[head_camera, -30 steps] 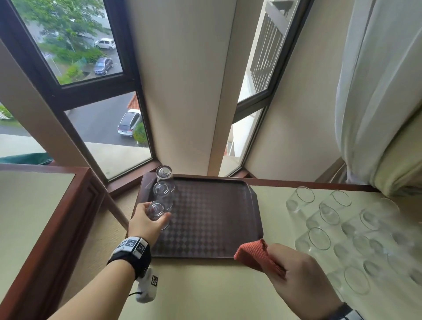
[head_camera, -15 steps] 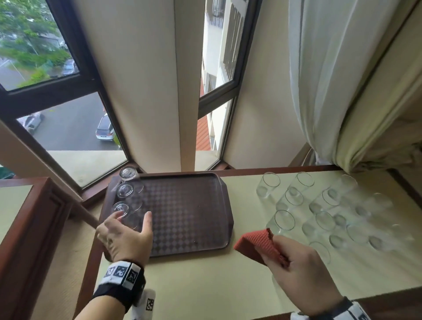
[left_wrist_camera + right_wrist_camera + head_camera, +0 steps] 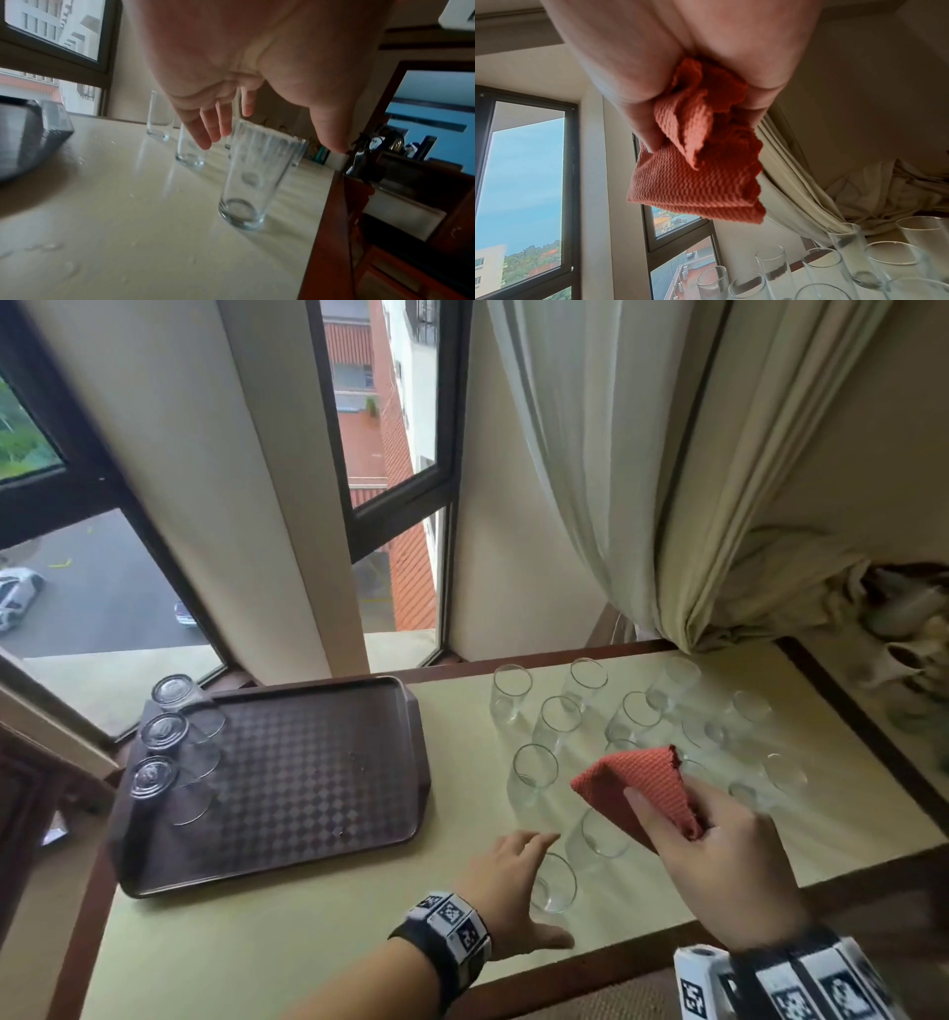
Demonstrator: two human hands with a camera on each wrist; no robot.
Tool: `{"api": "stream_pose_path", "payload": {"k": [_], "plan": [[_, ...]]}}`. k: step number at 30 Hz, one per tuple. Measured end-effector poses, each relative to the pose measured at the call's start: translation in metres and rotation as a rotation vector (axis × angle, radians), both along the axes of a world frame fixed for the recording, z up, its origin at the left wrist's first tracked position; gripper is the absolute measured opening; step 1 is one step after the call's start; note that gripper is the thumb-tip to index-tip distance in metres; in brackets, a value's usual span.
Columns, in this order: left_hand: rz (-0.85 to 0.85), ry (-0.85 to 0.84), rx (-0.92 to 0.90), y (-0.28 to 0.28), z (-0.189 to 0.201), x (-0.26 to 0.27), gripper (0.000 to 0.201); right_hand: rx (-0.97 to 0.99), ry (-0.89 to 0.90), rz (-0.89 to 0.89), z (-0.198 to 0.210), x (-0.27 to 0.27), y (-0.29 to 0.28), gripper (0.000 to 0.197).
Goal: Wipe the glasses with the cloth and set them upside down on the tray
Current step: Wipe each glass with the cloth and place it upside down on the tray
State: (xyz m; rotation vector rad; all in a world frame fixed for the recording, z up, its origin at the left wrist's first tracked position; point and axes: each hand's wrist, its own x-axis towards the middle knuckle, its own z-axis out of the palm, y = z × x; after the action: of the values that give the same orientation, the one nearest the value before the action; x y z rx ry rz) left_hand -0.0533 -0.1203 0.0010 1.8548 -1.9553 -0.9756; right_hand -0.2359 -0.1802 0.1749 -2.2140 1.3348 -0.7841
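Three clear glasses (image 3: 165, 736) stand upside down in a column along the left side of the dark brown tray (image 3: 308, 814). Several upright glasses (image 3: 560, 721) crowd the cream table top to the right. My left hand (image 3: 513, 886) is spread open around the nearest upright glass (image 3: 553, 883) at the front edge; in the left wrist view the fingers (image 3: 205, 130) and thumb flank that glass (image 3: 257, 174) without touching it. My right hand (image 3: 719, 855) hovers above the glasses and grips a folded orange-red cloth (image 3: 637, 788), bunched in the palm in the right wrist view (image 3: 695, 162).
The table (image 3: 308, 942) has a dark wooden border, and its front edge lies just below the nearest glass. Windows and a wall pillar stand behind the tray. A pale curtain (image 3: 667, 480) hangs over the table's back right corner. Clutter sits on a shelf at far right.
My left hand has left the third upside-down glass on the tray and moved right to the nearest upright glass. My head has turned right. The right hand still holds the cloth.
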Motion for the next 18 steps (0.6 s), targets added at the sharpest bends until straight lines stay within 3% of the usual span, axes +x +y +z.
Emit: {"api": "stream_pose_path", "payload": {"k": [4, 8, 13, 18], "plan": [[0.028, -0.052, 0.032, -0.009, -0.020, -0.025, 0.088, 0.018, -0.009, 0.004, -0.007, -0.018, -0.010, 0.008], [0.176, 0.071, 0.050, -0.006, -0.028, -0.022, 0.074, 0.071, -0.021, 0.029, -0.012, -0.026, -0.017, 0.010], [0.619, 0.572, 0.019, 0.009, 0.009, 0.012, 0.075, 0.083, -0.056, 0.062, -0.014, -0.023, -0.024, 0.014], [0.817, 1.180, -0.098, 0.011, 0.105, 0.054, 0.081, 0.130, -0.139, 0.083, -0.005, 0.010, -0.030, 0.016]]}}
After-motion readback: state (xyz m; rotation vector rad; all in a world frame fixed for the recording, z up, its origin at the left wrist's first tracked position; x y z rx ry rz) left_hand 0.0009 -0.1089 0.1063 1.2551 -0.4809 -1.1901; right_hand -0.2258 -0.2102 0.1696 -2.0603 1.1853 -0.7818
